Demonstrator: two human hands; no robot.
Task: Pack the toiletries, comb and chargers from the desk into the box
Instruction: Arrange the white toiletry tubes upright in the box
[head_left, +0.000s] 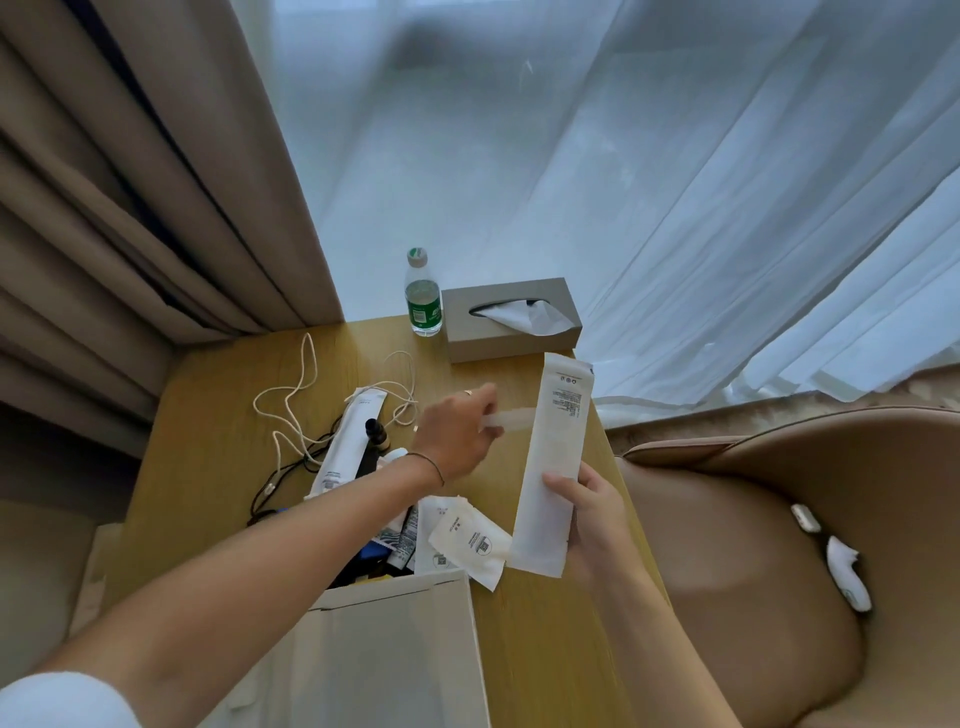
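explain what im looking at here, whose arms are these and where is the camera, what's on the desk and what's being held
There is no machine here: these are a person's two bare arms, filmed by one wide-angle camera worn on their head, looking forward and down.

The right hand grips a long white paper packet by its lower part. The left hand pinches a pale strip, which looks like the packet's contents or a torn-off piece; I cannot tell which.

On the wooden desk lie a white cable, a white tube, a small dark bottle, small white sachets, a water bottle and a grey tissue box. The open cardboard box stands at the near edge. A tan chair is to the right.
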